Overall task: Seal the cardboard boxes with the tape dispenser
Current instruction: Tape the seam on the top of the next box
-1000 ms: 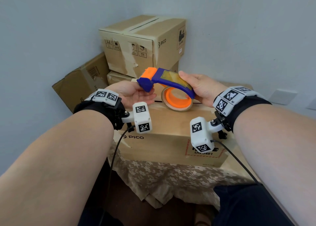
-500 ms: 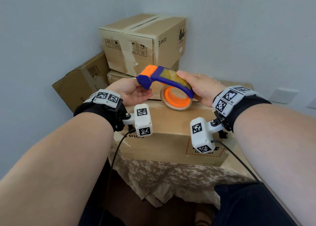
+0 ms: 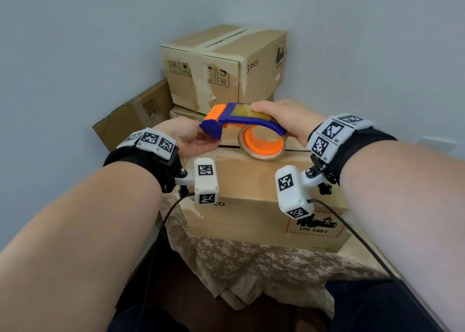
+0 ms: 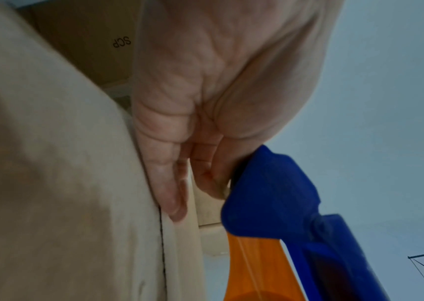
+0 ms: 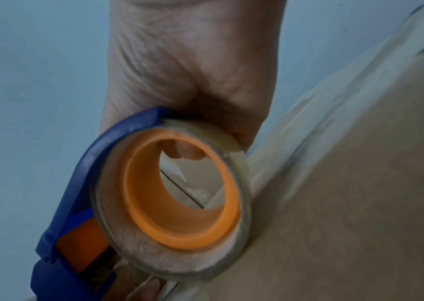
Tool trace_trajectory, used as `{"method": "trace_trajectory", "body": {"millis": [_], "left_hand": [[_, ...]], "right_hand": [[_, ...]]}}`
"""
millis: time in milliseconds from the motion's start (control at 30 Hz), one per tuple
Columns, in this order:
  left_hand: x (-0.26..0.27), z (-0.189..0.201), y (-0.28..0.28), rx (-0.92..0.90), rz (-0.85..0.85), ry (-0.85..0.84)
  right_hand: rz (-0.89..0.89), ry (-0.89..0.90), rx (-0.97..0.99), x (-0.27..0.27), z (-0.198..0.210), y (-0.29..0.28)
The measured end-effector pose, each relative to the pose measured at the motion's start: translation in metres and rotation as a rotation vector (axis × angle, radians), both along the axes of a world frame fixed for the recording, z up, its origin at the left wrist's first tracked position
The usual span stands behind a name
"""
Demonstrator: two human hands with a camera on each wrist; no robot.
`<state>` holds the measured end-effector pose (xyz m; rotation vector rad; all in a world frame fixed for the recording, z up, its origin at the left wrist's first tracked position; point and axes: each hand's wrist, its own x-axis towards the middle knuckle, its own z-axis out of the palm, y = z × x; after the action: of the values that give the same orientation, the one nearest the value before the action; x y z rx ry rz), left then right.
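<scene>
A blue and orange tape dispenser hovers over the top of the nearest cardboard box, its tape roll just above the box's centre seam. My right hand grips the blue arch over the roll. In the right wrist view one fingertip shows through the orange core. My left hand holds the dispenser's blue front end with curled fingers. Whether they also pinch the tape end is hidden.
The box sits on a floral cloth over a low table. Behind it, in the corner, two more boxes are stacked, and a flattened one leans on the left wall. A wall socket is at the right.
Both hands have kept hold of the dispenser over the box. It has tipped slightly more level, and my left hand has closed in around its front end.
</scene>
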<state>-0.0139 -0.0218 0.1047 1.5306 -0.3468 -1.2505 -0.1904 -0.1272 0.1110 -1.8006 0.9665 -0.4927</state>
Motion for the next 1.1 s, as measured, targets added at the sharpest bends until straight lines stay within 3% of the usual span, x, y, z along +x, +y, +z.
{"method": "trace_trajectory", "body": {"millis": [700,933,1100], "left_hand": [[0.020,-0.008,0.005,0.075,-0.137,0.033],[0.013,-0.005,0.001,0.093,-0.007,-0.054],[0.046,-0.003,0.016,0.124,0.061,-0.188]], "right_hand": [[0.039,-0.034,-0.002,0.005,-0.011,-0.011],[0.065,-0.003,-0.030,0.008,-0.008,-0.007],[0.091,0.104,-0.104,0.010,0.006,-0.006]]}}
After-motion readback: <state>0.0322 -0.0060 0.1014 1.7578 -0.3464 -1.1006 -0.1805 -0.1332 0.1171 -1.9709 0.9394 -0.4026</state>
